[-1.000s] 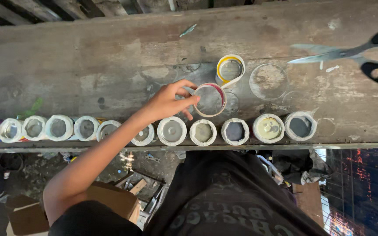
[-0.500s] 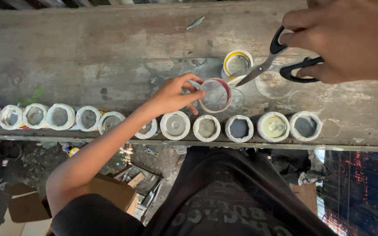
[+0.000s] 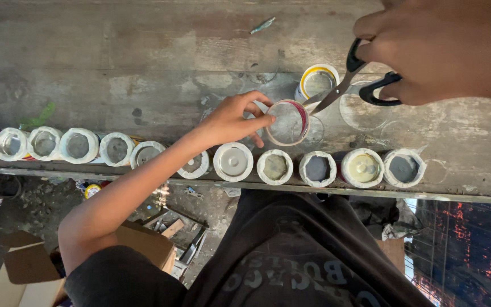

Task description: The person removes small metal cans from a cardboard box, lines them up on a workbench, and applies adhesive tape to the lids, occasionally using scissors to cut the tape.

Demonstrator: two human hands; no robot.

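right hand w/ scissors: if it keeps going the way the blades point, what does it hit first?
The right hand aims the scissors down-left. First in line looks like the rim of the open cup that the left hand steadies; the tip is already near it. Height above the rim is unclear.

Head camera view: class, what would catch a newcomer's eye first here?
The right hand holds black-handled scissors at upper right, blades pointing at a red-rimmed cup that the left hand steadies mid-bench. Along the wooden bench's near edge runs a row of white-wrapped cups; a yellow-rimmed cup stands behind.
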